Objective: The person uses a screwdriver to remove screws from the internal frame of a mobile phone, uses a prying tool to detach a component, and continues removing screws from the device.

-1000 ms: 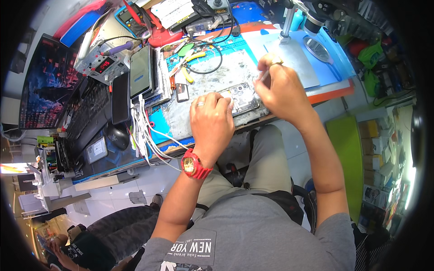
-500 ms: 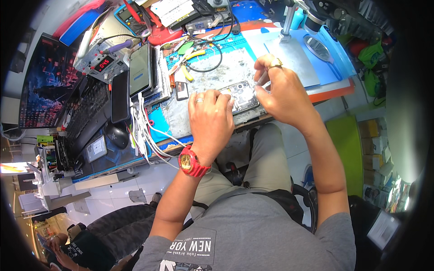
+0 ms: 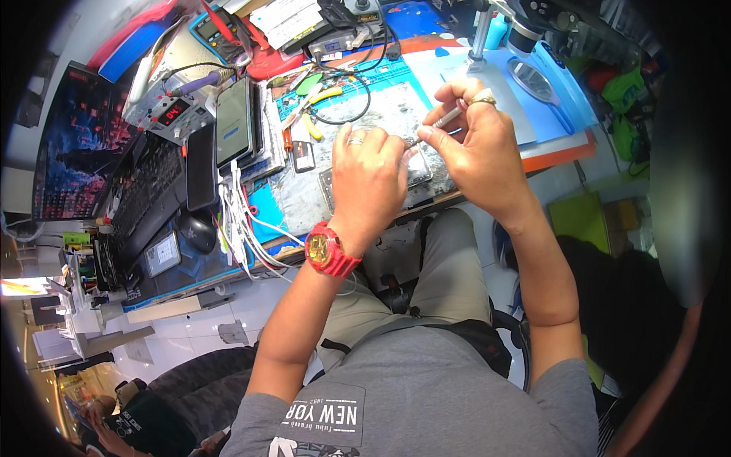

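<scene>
My left hand (image 3: 368, 174), wearing a ring and a red watch (image 3: 327, 248), is closed over an opened phone (image 3: 417, 171) on the grey, stained mat (image 3: 293, 209); what its fingertips grip is hidden. My right hand (image 3: 477, 156) pinches a slim pale tool (image 3: 448, 116), its tip at my left fingertips above the phone. A small dark phone part (image 3: 303, 156) lies left of the hands, beside yellow-handled tools (image 3: 312, 128) and a black cable.
A monitor (image 3: 76, 152), keyboard, power supply (image 3: 164, 114), stacked phones (image 3: 234, 126) and white cables fill the left. A microscope stand (image 3: 480, 42) and oval mirror (image 3: 533, 84) stand back right. A seated person (image 3: 183, 396) is lower left; another person in dark clothing (image 3: 624, 305) is at right.
My left hand has moved up and rightward over the phone, covering more of it. My right hand has shifted toward it with the tool. A person has come into view at the right.
</scene>
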